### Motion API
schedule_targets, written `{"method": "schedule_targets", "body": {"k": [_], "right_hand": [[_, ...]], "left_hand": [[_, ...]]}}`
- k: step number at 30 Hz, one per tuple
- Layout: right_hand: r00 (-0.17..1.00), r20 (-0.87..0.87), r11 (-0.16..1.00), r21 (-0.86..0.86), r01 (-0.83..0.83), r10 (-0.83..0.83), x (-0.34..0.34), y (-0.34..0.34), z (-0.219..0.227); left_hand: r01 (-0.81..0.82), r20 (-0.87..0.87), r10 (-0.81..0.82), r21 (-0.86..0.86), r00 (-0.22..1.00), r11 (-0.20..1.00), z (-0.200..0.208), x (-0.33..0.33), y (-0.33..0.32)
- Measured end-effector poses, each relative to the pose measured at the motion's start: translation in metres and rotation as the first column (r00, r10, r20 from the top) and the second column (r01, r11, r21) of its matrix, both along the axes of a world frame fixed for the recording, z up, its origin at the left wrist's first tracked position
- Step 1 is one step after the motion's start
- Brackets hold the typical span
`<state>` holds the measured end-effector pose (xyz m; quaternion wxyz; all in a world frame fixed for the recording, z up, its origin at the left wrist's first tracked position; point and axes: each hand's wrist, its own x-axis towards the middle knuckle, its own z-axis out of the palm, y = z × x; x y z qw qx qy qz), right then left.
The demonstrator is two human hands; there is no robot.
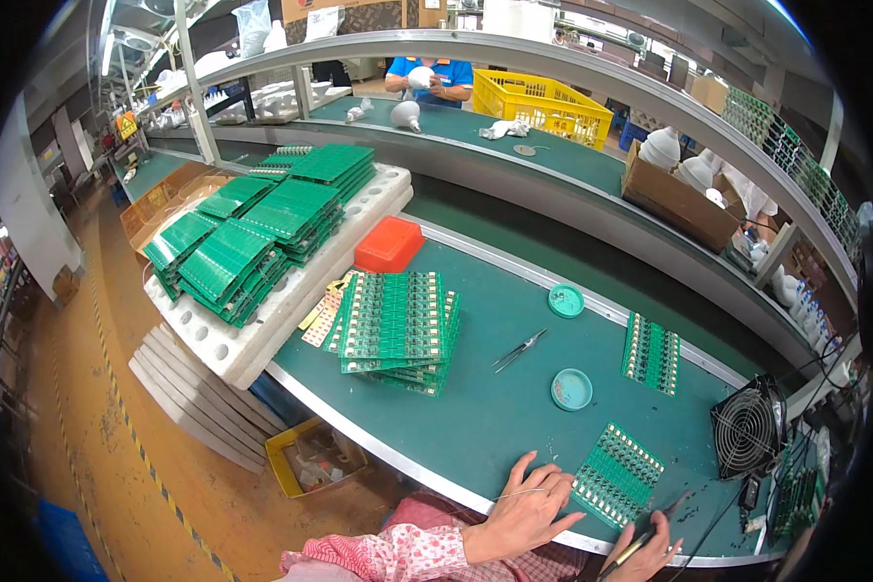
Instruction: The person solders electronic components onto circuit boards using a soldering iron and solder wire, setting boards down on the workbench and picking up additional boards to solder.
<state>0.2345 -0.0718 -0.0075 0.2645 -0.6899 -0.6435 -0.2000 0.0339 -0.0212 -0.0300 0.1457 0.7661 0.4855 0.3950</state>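
My left hand [529, 509] rests at the table's front edge with its fingers spread. Its fingertips are at the left edge of a green circuit board [618, 475] with rows of small parts. Beside the board's near right corner, my right hand [647, 553] is closed around a slim pen-like tool [632, 551] with a yellowish and dark handle; its exact kind is unclear. Another populated board [652, 353] lies farther back. Tweezers [521, 350] lie between two small round green dishes, one farther back [565, 300] and one nearer [571, 389], with tiny parts inside.
A stack of boards [398, 325] sits left of centre, near a red box [389, 243]. More boards [262, 218] are piled on white foam [204, 335]. A black fan [747, 430] and cables stand at right. Behind the rail, a person [434, 80] holds a white bulb.
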Motion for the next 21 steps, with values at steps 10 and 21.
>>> {"method": "schedule_targets", "body": {"k": [10, 21], "right_hand": [[0.557, -0.814, 0.983, 0.185, -0.020, 0.165, -0.035, 0.009, 0.011], [0.290, -0.941, 0.970, 0.116, -0.216, 0.177, 0.036, 0.044, 0.041]], "left_hand": [[0.046, 0.068, -0.044, -0.019, 0.997, 0.999, 0.000, -0.003, -0.006], [0.033, 0.259, -0.041, 0.037, 0.965, 0.999, 0.014, -0.033, -0.003]]}}
